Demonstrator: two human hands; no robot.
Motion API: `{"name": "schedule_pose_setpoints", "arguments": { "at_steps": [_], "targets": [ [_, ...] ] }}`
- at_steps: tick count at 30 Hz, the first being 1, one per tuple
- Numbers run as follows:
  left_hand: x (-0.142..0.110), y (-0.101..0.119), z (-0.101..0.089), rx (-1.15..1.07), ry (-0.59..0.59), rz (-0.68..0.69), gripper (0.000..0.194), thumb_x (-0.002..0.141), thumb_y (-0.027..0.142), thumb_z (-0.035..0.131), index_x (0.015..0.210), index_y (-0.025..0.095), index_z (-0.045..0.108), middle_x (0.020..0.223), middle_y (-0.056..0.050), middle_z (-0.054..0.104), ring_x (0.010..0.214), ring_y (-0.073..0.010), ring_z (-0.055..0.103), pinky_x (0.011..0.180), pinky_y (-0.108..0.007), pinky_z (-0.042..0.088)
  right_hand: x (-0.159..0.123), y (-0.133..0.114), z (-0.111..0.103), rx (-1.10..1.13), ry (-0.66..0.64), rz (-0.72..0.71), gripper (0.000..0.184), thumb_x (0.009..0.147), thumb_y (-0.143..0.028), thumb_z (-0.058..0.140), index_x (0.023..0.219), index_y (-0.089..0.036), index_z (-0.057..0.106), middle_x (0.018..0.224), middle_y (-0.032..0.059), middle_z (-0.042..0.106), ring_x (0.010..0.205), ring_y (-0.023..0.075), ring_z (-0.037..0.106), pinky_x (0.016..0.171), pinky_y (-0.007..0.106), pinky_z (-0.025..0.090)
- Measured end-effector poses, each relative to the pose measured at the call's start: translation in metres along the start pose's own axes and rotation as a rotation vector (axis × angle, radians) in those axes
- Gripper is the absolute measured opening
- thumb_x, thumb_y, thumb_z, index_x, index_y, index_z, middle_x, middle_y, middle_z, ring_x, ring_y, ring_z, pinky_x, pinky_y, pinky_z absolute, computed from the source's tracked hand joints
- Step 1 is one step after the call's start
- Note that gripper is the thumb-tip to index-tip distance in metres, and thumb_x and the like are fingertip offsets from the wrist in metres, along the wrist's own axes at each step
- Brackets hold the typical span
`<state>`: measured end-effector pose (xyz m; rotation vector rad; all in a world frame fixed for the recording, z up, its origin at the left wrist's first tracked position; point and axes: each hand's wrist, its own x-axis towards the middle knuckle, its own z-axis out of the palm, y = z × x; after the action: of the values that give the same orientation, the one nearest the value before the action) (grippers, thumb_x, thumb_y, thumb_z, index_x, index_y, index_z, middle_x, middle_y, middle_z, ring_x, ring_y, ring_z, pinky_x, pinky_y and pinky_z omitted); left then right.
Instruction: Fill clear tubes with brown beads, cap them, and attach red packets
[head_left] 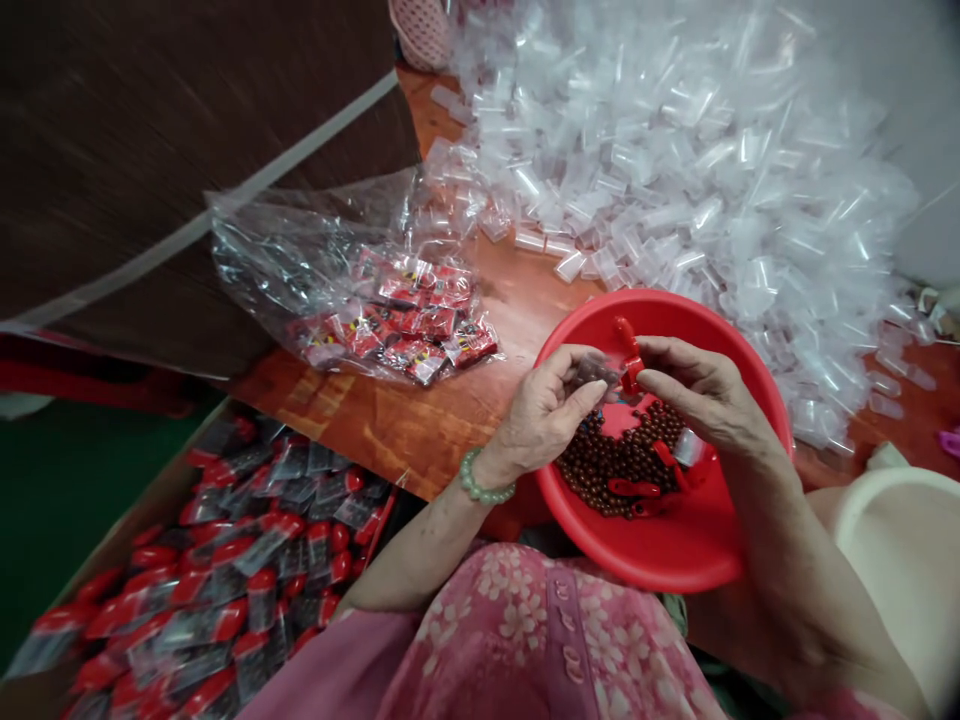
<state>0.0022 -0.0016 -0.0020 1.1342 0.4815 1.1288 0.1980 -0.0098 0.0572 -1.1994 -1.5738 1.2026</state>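
Hundreds of small round brown beads (619, 462) lie heaped in the bottom of a red plastic basin (739, 540), with loose red caps (634, 488) and one clear tube (688, 447) among them. The basin sits just in front of the person's pink floral top (540, 640), and its far rim overlaps an orange-brown wooden table (375, 420).

Over the beads, the left hand (544, 412), with a green bead bracelet (486, 480) at its wrist, pinches a small clear packet (591, 374) of dark beads tightly between thumb and fingers. The right hand (705, 390) curls in just beside it, fingers closed on a red cap (628, 352). The two hands nearly touch, and the basin's red wall shows below and to the right of them.

A strip of wood grain lies between the basin and a clear bag of red-labelled packets (397, 320). A heap of clear plastic tubes (675, 200) reaches the far rim. At lower left, a cardboard box (112, 560) holds red-capped tubes in clear sleeves (247, 560). A white tub (892, 510) stands near the right edge.
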Motion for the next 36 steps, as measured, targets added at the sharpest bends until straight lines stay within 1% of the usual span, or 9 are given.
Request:
{"name": "schedule_pose_setpoints", "arguments": {
  "at_steps": [3, 8, 11, 14, 20, 25, 29, 33, 36],
  "targets": [
    [0.001, 0.001, 0.0, 0.04, 0.001, 0.006, 0.024, 0.094, 0.034, 0.067, 0.112, 0.018, 0.061, 0.102, -0.005, 0.07, 0.088, -0.0126, 0.07, 0.085, -0.026, 0.058, 0.003, 0.004, -0.002, 0.016, -0.015, 0.026, 0.036, 0.083, -0.044, 0.084, 0.112, -0.025, 0.075, 0.094, 0.0035, 0.078, 0.08, 0.0171, 0.073, 0.072, 0.031, 0.063],
    [0.0, 0.003, 0.001, 0.214, -0.027, -0.032, 0.027, 0.093, 0.036, 0.067, 0.111, 0.016, 0.067, 0.101, -0.007, 0.073, 0.091, -0.0161, 0.069, 0.088, -0.03, 0.057, 0.004, 0.004, -0.008, -0.013, 0.133, -0.002, 0.034, 0.076, -0.046, 0.089, 0.102, -0.026, 0.08, 0.088, 0.0019, 0.075, 0.078, 0.0162, 0.069, 0.075, 0.031, 0.059],
    [0.0, 0.004, 0.001, 0.286, -0.019, -0.027, 0.028, 0.094, 0.038, 0.066, 0.112, 0.016, 0.069, 0.1, -0.007, 0.074, 0.089, -0.0163, 0.069, 0.086, -0.03, 0.056, 0.001, -0.001, -0.009, -0.092, 0.091, -0.064, 0.026, 0.082, -0.041, 0.085, 0.105, -0.028, 0.082, 0.09, 0.0025, 0.074, 0.082, 0.0167, 0.067, 0.076, 0.031, 0.056],
    [0.002, 0.004, 0.002, 0.369, -0.082, -0.043, 0.025, 0.094, 0.035, 0.064, 0.109, 0.015, 0.071, 0.1, -0.007, 0.076, 0.089, -0.0177, 0.069, 0.086, -0.031, 0.056, -0.002, -0.007, -0.007, -0.178, 0.063, -0.136, 0.023, 0.087, -0.037, 0.08, 0.108, -0.031, 0.082, 0.094, 0.0039, 0.075, 0.086, 0.0185, 0.067, 0.08, 0.033, 0.055],
    [0.003, 0.002, 0.002, 0.325, -0.076, -0.058, 0.031, 0.094, 0.035, 0.063, 0.116, 0.014, 0.069, 0.102, -0.008, 0.075, 0.089, -0.0178, 0.068, 0.083, -0.03, 0.056, -0.003, -0.009, -0.001, -0.294, 0.04, -0.259, 0.021, 0.09, -0.032, 0.077, 0.11, -0.033, 0.082, 0.093, 0.004, 0.077, 0.085, 0.0191, 0.069, 0.081, 0.036, 0.056],
    [0.003, 0.007, 0.001, 0.412, -0.071, -0.038, 0.019, 0.092, 0.03, 0.061, 0.096, 0.013, 0.07, 0.082, -0.002, 0.068, 0.073, -0.0122, 0.059, 0.069, -0.025, 0.049, -0.004, -0.006, 0.005, -0.459, 0.049, -0.392, 0.022, 0.093, -0.026, 0.073, 0.113, -0.031, 0.082, 0.09, 0.0047, 0.075, 0.08, 0.0168, 0.069, 0.072, 0.03, 0.058],
    [0.003, 0.007, 0.001, 0.372, -0.075, -0.06, 0.022, 0.093, 0.032, 0.059, 0.096, 0.013, 0.069, 0.081, -0.002, 0.068, 0.072, -0.0119, 0.06, 0.069, -0.025, 0.05, -0.006, -0.005, 0.01, -0.589, 0.044, -0.514, 0.032, 0.097, -0.02, 0.068, 0.125, -0.031, 0.077, 0.09, 0.0039, 0.07, 0.075, 0.0134, 0.066, 0.064, 0.025, 0.056],
    [0.003, 0.004, 0.002, 0.26, -0.042, -0.095, 0.032, 0.096, 0.045, 0.06, 0.092, 0.014, 0.067, 0.08, -0.003, 0.068, 0.07, -0.012, 0.061, 0.066, -0.024, 0.05, -0.008, -0.006, 0.012, -0.638, 0.013, -0.531, 0.034, 0.1, -0.028, 0.063, 0.133, -0.029, 0.073, 0.1, 0.007, 0.066, 0.087, 0.0163, 0.066, 0.072, 0.029, 0.059],
    [0.004, 0.005, 0.004, 0.249, -0.019, -0.103, 0.035, 0.095, 0.047, 0.063, 0.094, 0.014, 0.07, 0.074, 0.0, 0.064, 0.064, -0.0101, 0.054, 0.063, -0.024, 0.046, -0.008, -0.007, 0.007, -0.588, -0.006, -0.462, 0.033, 0.103, -0.037, 0.057, 0.131, -0.029, 0.074, 0.102, 0.0079, 0.064, 0.094, 0.0186, 0.065, 0.08, 0.033, 0.059]
  ]
}}
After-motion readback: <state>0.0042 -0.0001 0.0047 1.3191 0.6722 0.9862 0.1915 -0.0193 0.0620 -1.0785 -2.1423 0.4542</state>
